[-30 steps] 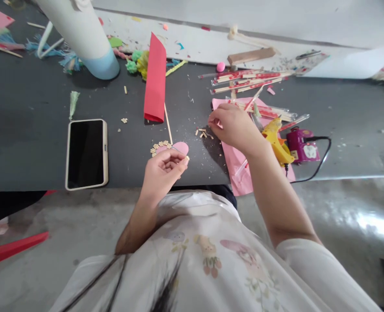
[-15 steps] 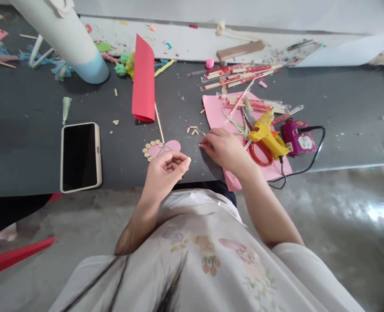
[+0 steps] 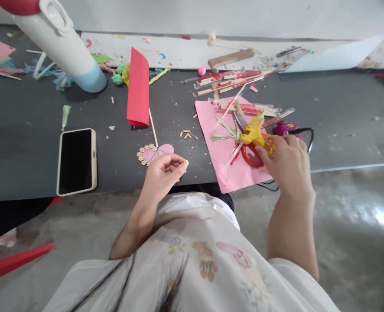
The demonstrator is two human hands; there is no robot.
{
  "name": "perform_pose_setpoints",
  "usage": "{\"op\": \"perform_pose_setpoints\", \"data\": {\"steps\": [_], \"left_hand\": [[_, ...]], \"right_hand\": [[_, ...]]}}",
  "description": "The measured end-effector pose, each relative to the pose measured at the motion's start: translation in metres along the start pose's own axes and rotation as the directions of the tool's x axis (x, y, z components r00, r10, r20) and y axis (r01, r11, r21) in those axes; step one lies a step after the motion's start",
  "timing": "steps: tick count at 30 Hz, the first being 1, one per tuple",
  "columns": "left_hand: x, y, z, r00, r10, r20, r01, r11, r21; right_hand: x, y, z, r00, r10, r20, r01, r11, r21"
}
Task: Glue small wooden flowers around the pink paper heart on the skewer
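A small pale piece (image 3: 187,162), perhaps a tiny wooden flower, is pinched between thumb and forefinger of my left hand (image 3: 164,172). Just beyond that hand lies a pink paper heart (image 3: 166,149) on a thin stick (image 3: 153,128), partly hidden by my fingers. Little flower-shaped pieces (image 3: 140,154) line its left edge. My right hand (image 3: 288,162) is closed round the handle of a yellow hot glue gun (image 3: 254,130), which rests over red-handled scissors (image 3: 252,157) and a pink sheet (image 3: 211,143), its nozzle pointing left.
A phone (image 3: 76,162) lies at the left, with a tall bottle (image 3: 81,65) behind it. Folded red paper (image 3: 139,89) stands behind the heart. Wrapped sticks (image 3: 231,80) lie at the back right. A purple object (image 3: 284,128) with a black cable sits beyond my right hand.
My right hand has moved right, from beside the small stick bits to the glue gun's handle, and taken hold of it. My left hand keeps its pinch. The view has shifted slightly.
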State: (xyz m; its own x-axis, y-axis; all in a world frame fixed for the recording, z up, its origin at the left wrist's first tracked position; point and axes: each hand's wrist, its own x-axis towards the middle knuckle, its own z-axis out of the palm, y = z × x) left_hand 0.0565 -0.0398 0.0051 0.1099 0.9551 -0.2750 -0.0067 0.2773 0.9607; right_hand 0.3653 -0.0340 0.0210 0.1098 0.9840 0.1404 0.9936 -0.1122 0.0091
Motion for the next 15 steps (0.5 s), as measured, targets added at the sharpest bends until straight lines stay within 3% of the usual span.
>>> {"op": "perform_pose_setpoints", "data": {"steps": [9,15], "left_hand": [[0.000,0.003,0.012,0.999,-0.003,0.034,0.001,0.999,0.052],[0.000,0.008,0.021,0.999,-0.001,0.049,-0.002,0.998,0.070]], "right_hand": [[0.009,0.010,0.010,0.995,-0.049,0.088,0.048,0.999,0.012],[0.023,0.013,0.002,0.991,0.000,0.137,-0.013,0.996,0.089]]}}
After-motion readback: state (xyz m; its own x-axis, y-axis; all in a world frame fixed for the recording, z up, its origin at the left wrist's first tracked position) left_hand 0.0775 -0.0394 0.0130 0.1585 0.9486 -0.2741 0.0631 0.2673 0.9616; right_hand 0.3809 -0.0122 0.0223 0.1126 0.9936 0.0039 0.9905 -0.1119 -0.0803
